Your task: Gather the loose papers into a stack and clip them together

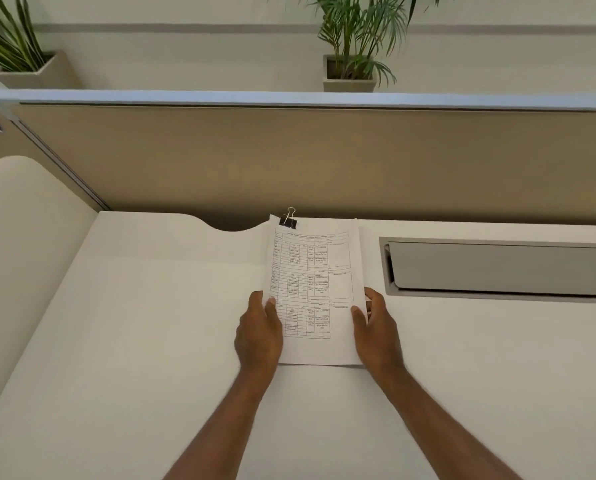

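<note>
Two hands on a stack of papers [315,289], in the middle of a white desk [133,323]. Left hand [260,336] gripping the left edge of the stack, thumb on top of the page, other fingers tucked under. Right hand [376,329] gripping the right edge the same way, thumb on the page. Sheets lined up neatly, printed boxes and small writing on the top one, too tiny to read. Black binder clip [288,220] biting the top left corner of the stack, one silver wire loop sticking up. Far end of the stack maybe lifted a little off the desk, hard to tell. Grey metal flap [497,268] set into the desk, to the right of the papers. Brown divider wall [324,161] behind the desk. Two potted plants up on the ledge, one at far left [19,53], one near the middle [353,46].
</note>
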`<action>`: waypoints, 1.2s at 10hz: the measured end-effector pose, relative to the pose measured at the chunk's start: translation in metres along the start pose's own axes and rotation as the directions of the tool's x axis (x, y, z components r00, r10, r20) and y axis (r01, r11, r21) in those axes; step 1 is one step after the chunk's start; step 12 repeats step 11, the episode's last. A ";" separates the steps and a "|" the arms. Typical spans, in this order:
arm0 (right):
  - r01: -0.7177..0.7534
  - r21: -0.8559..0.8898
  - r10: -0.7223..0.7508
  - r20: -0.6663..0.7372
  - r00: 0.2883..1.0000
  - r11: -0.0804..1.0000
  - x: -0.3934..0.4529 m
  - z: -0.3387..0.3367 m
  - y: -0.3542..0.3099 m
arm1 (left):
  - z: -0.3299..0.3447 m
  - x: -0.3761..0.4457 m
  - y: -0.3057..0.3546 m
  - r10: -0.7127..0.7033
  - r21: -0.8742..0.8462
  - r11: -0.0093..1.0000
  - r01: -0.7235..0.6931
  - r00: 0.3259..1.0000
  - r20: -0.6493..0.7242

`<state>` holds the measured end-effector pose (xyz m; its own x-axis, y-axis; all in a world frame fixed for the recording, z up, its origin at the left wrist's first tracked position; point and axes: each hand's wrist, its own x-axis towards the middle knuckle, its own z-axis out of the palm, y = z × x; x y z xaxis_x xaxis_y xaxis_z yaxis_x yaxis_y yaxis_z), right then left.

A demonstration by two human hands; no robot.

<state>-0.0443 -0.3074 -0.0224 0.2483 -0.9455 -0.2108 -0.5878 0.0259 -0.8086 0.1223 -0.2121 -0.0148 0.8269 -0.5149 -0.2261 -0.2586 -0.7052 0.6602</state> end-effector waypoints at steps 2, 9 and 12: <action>0.018 -0.128 -0.027 -0.073 0.997 0.992 0.022 0.010 0.001 | 0.009 0.018 0.012 -0.002 0.193 0.981 0.014 0.998 -0.058; 0.001 -0.364 -0.029 -0.072 0.997 0.931 0.019 0.008 -0.009 | 0.025 0.021 -0.002 0.185 0.574 0.812 -0.104 0.979 -0.085; 0.099 -0.375 -0.127 -0.051 0.991 0.922 -0.005 -0.004 -0.006 | 0.009 0.000 0.000 0.139 0.478 0.872 -0.101 0.989 -0.045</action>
